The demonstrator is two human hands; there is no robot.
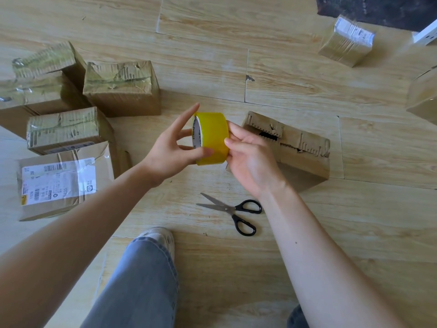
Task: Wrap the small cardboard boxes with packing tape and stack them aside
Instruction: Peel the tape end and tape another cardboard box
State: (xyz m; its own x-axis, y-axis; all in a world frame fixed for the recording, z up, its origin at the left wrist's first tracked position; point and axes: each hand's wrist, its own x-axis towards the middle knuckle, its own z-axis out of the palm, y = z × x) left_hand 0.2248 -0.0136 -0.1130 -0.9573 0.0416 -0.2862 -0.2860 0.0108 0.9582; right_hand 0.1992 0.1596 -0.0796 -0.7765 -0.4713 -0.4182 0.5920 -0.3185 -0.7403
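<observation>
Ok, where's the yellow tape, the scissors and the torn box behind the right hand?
yellow tape [214, 138]: head view, outer yellow band.
scissors [228, 209]: head view, pivot between the blades.
torn box [307, 149]: head view, its ripped top.

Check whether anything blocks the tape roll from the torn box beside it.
Nothing visible does. The left hand and right hand hold the tape roll just before the torn box; the scissors lie nearer, off that path.

Home interior; pale wood-look plank floor [295, 74]; 1 dark rug corner [378, 8] at far edge; used cardboard parcels [120, 91] spread directly on floor.
</observation>
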